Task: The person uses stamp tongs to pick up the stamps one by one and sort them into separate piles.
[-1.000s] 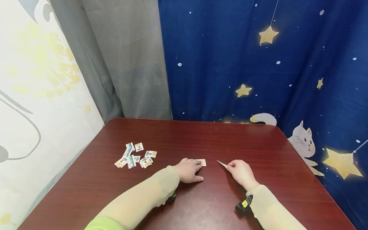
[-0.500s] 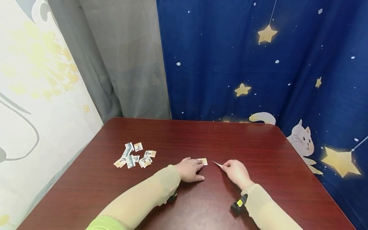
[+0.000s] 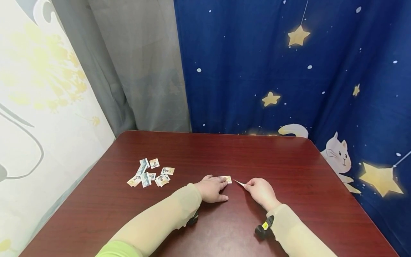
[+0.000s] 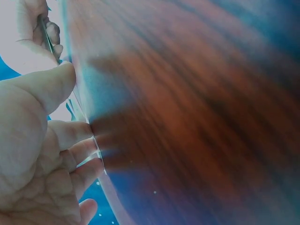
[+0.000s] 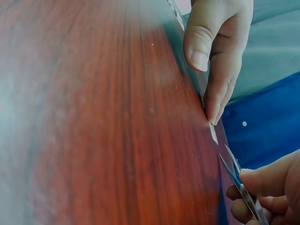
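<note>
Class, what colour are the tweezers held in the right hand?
The tweezers are silvery grey, seen best in the right wrist view.

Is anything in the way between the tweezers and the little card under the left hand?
Nothing visible stands between the tweezers and the exposed end of the card; the left hand covers part of it.

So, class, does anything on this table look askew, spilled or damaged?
Only the cards on the left of the table look untidy: they lie at differing angles, some overlapping. A lone card sits apart, partly under the left hand. No spill or damage shows.
</note>
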A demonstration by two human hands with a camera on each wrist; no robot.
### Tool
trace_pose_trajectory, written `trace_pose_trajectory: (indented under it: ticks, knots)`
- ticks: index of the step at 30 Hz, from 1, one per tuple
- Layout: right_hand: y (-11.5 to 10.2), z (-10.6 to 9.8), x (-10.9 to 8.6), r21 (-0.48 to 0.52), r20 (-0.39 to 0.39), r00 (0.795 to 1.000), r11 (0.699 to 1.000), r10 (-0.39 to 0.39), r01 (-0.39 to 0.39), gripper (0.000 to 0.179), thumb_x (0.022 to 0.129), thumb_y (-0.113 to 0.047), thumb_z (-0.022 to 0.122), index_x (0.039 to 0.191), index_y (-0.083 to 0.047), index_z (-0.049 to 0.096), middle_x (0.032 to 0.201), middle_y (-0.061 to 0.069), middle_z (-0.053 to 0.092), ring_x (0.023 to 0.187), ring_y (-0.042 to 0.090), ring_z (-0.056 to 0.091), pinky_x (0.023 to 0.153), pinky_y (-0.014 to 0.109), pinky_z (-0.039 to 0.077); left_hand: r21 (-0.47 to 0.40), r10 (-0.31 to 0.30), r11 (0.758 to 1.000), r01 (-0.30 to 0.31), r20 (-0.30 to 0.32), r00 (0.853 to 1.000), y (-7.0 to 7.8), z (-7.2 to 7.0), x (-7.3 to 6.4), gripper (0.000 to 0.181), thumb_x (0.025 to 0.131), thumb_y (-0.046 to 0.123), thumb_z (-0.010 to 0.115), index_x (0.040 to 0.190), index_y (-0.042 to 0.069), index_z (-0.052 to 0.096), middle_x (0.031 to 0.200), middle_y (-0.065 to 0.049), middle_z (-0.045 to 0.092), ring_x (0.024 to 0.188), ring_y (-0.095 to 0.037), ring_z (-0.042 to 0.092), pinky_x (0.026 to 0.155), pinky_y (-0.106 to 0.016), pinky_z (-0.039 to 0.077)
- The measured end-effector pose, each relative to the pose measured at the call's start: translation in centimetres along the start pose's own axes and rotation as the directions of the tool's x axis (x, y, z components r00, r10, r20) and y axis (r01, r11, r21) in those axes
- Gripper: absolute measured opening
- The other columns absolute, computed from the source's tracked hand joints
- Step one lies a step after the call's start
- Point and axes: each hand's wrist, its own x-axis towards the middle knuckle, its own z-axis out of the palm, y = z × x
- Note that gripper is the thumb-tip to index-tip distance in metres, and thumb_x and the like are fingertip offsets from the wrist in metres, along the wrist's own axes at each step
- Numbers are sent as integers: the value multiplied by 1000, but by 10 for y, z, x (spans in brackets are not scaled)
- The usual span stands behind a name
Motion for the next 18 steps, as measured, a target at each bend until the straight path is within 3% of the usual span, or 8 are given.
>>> trace_pose_trajectory:
  ticks: [18]
  knots:
    - [-3, 4, -1, 62, 43, 997, 996, 61, -63, 12, 86, -21, 66, 80, -13, 74, 81, -2, 68, 73, 16, 58, 67, 36, 45, -17, 0, 1000, 0, 3, 1000, 0, -2, 0, 66, 92, 55, 55, 145, 16, 46, 151, 3, 39, 138, -13, 34, 112, -46, 24]
